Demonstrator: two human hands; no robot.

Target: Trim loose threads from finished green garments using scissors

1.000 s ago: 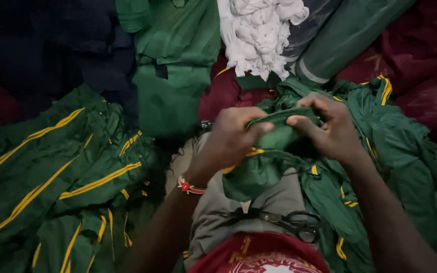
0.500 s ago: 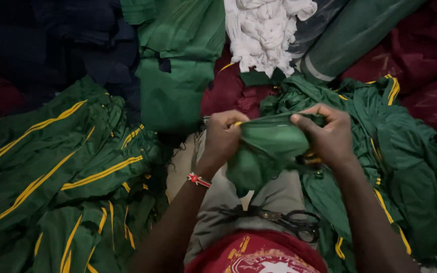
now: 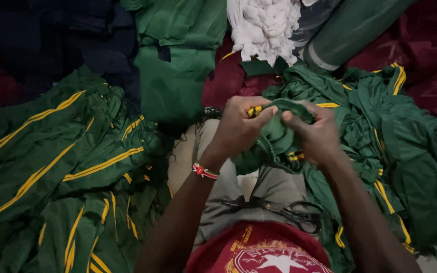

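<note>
Here we see our two hands close together over our lap. Our left hand is curled shut and pinches the edge of a green garment with yellow trim. Our right hand is curled shut too and grips the same bunched cloth from the other side. The two thumbs almost touch. The garment hangs between our hands and spills down onto our knee, where it meets the big heap on the right.

There is very little open room. Cloth crowds us on every side, and only the small spot above our lap is free for moving.

We count one pair of black scissors lying on our lap, near our red shirt and below the hands. We count one red, white and green bracelet on our left wrist. There is one pile of folded green shorts with yellow stripes on the left, and one loose heap of green garments on the right. One white bundle of scraps sits at the top, beside one green roll of fabric. Dark red cloth lies under it.

We cannot see the floor, for cloth covers it all. The room is dim.
</note>
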